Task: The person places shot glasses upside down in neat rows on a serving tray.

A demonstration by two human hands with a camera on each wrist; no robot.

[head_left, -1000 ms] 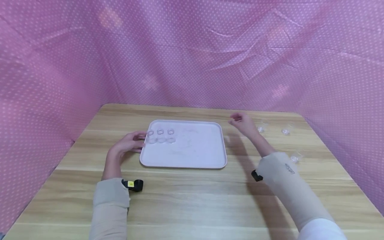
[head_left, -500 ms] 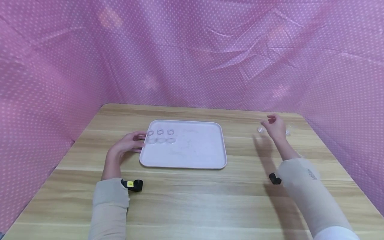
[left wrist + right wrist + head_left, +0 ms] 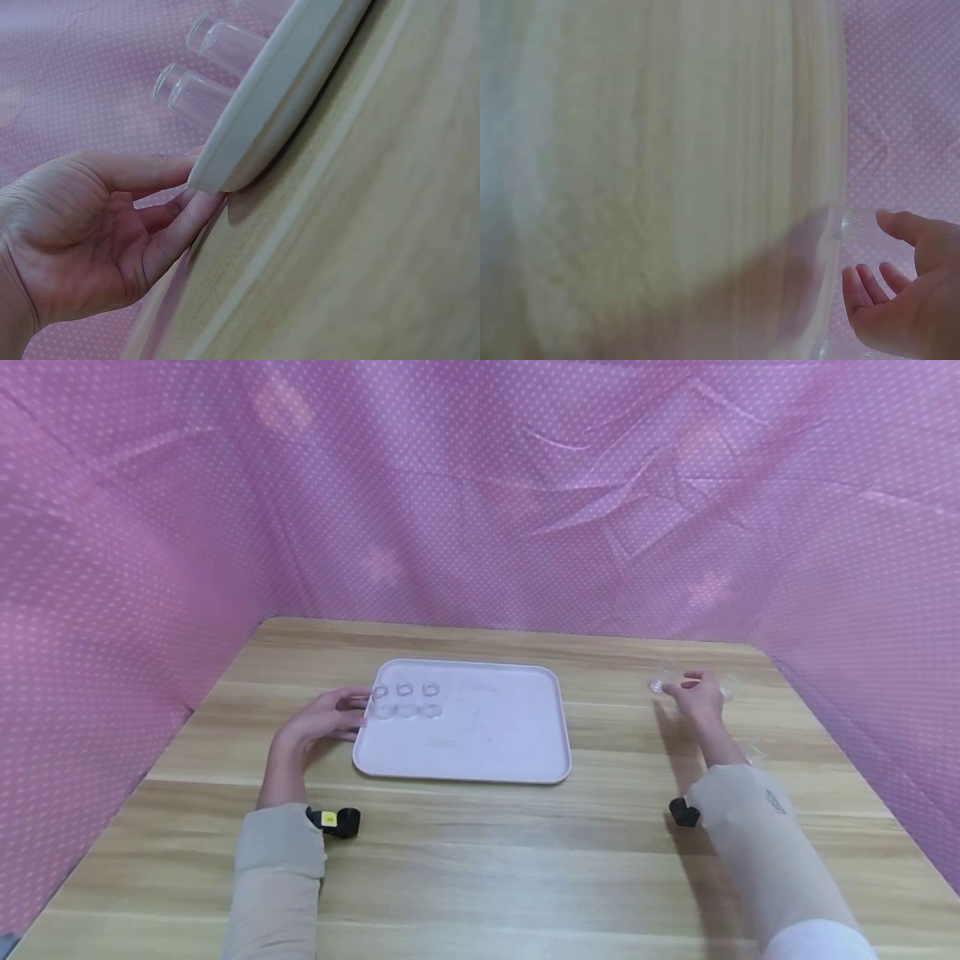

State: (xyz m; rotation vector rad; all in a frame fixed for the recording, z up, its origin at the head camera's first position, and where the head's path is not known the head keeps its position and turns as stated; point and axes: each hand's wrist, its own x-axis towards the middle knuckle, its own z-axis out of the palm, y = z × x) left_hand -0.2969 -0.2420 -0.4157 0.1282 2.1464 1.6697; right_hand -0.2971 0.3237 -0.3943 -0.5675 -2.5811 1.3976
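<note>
My left hand (image 3: 318,720) holds the left edge of a white tray (image 3: 495,735), thumb on the rim and fingers under it in the left wrist view. Three small clear glasses (image 3: 202,101) stand in a row on the tray's left part. At the table's right, my right hand (image 3: 697,697) is beside a clear glass (image 3: 660,683), its thumb nearest the glass. In the right wrist view the thumb overlaps that glass (image 3: 847,223), but whether it touches cannot be told. The other fingers are bent loosely, apart from the thumb.
A second clear glass (image 3: 727,687) stands just right of the right hand, partly hidden by it. Another glass (image 3: 753,752) is nearer, partly behind the right sleeve. Pink dotted cloth (image 3: 480,510) hangs around the wooden table (image 3: 480,860).
My right hand has moved rightward from beside the tray to the glasses, then lowered next to the back-left one. The left hand keeps its hold on the tray.
</note>
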